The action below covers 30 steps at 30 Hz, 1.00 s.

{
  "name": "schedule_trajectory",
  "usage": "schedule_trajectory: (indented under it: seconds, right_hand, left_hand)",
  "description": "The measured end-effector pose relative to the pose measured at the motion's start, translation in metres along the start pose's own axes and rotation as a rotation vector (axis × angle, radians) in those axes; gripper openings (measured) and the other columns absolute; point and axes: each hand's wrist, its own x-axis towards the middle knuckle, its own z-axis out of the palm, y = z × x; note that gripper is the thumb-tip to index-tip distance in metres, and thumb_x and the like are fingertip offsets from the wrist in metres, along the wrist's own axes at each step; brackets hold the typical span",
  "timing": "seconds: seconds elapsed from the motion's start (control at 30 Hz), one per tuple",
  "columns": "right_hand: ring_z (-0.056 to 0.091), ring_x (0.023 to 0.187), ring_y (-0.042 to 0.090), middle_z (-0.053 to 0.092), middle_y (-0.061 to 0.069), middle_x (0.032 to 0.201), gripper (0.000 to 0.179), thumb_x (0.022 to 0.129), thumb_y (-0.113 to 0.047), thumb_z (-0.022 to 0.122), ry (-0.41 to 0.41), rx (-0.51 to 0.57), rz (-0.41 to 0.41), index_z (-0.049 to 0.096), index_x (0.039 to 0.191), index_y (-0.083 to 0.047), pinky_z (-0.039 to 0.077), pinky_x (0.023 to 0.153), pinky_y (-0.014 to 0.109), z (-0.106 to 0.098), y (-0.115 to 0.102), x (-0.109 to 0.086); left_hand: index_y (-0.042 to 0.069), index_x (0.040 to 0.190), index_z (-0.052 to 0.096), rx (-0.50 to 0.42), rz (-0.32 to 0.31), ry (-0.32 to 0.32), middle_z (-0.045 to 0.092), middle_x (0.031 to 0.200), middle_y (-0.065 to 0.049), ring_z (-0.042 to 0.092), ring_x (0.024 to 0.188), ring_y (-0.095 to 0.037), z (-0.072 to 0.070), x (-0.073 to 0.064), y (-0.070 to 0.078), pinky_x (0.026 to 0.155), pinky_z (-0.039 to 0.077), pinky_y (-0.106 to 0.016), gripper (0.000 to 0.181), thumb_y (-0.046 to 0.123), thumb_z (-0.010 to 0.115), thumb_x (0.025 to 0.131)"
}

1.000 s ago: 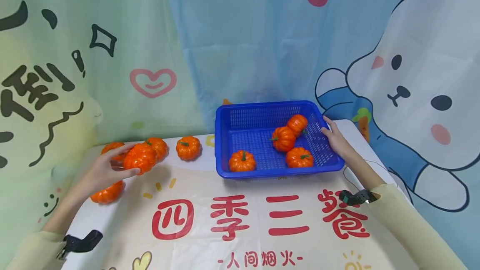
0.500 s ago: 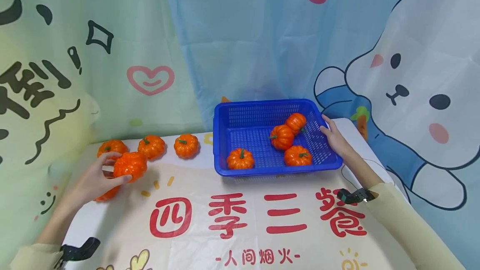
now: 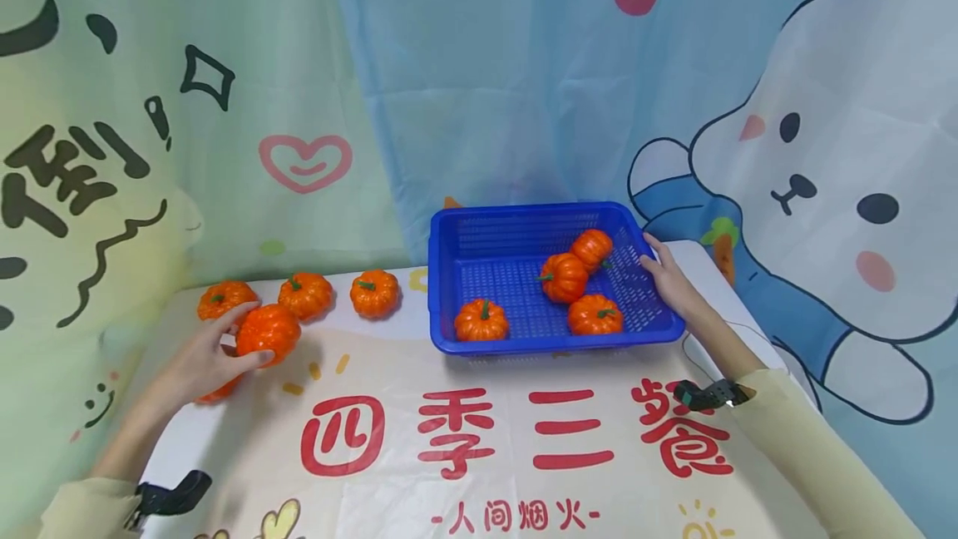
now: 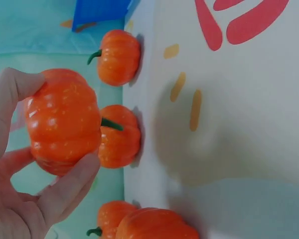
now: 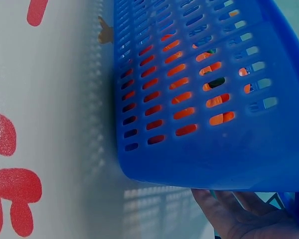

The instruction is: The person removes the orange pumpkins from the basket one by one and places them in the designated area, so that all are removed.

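Observation:
My left hand (image 3: 205, 366) holds an orange toy pumpkin (image 3: 268, 334) above the left of the table, thumb and fingers on its sides. In the left wrist view this pumpkin (image 4: 65, 119) has its green stem turned toward the table. Another pumpkin (image 3: 217, 392) lies partly hidden under that hand. At the right end of a blue plastic basket (image 3: 516, 348), my right hand (image 3: 669, 277) grips the rim. The right wrist view has the fingers (image 5: 239, 211) against the basket's outer wall. Several pumpkins (image 3: 565, 278) lie inside the basket.
Along the table's back edge stand three more pumpkins, at left (image 3: 224, 299), middle (image 3: 305, 296) and right (image 3: 375, 294). A printed cloth (image 3: 404, 506) with red characters covers the front of the table (image 3: 168, 431). A patterned curtain (image 3: 479, 106) hangs behind, and a thin cable (image 3: 696, 356) runs at right.
My left hand has brought the held pumpkin slightly left and nearer to me, uncovering more of the pumpkins behind it. The right hand and basket stay where they were.

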Motion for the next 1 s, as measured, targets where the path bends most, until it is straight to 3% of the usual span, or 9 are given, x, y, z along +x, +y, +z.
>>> schedule_trajectory:
  seconds: [0.27, 0.57, 0.83, 1.0]
  right_hand:
    - [0.013, 0.144, 0.054, -0.007, 0.023, 0.162, 0.062, 0.105, -0.042, 0.019, -0.006, 0.015, 0.011, -0.014, 0.155, -0.024, 0.012, 0.112, 0.072, -0.001, 0.002, -0.004]
    - [0.013, 0.144, 0.054, -0.006, 0.023, 0.162, 0.062, 0.106, -0.042, 0.02, 0.0, 0.013, -0.001, -0.012, 0.155, -0.023, 0.011, 0.113, 0.072, 0.002, 0.0, -0.005]
    - [0.016, 0.143, 0.054, -0.005, 0.024, 0.162, 0.063, 0.105, -0.042, 0.021, -0.005, 0.021, -0.012, -0.012, 0.155, -0.023, 0.014, 0.113, 0.071, 0.002, -0.002, -0.005]
    - [0.017, 0.143, 0.053, -0.005, 0.024, 0.162, 0.063, 0.106, -0.041, 0.021, -0.006, 0.027, -0.005, -0.012, 0.155, -0.023, 0.013, 0.113, 0.071, 0.002, -0.003, -0.004]
  left_hand:
    - [-0.001, 0.137, 0.034, -0.074, -0.054, -0.006, 0.048, 0.127, -0.034, 0.056, 0.102, -0.044, 0.009, 0.005, 0.004, 0.075, 0.054, -0.041, 0.074, 0.028, 0.076, 0.083]
    - [-0.007, 0.131, 0.03, -0.061, -0.08, 0.027, 0.047, 0.122, -0.031, 0.051, 0.099, -0.037, 0.014, 0.0, 0.002, 0.071, 0.046, -0.025, 0.077, 0.029, 0.076, 0.082]
    - [-0.006, 0.132, 0.03, -0.064, -0.096, 0.016, 0.047, 0.125, -0.03, 0.052, 0.099, -0.037, 0.015, 0.0, 0.0, 0.071, 0.047, -0.026, 0.078, 0.032, 0.076, 0.082]
    - [-0.005, 0.131, 0.033, -0.047, -0.103, -0.002, 0.055, 0.118, -0.031, 0.056, 0.097, -0.036, 0.015, 0.0, -0.001, 0.071, 0.048, -0.029, 0.077, 0.037, 0.076, 0.082]
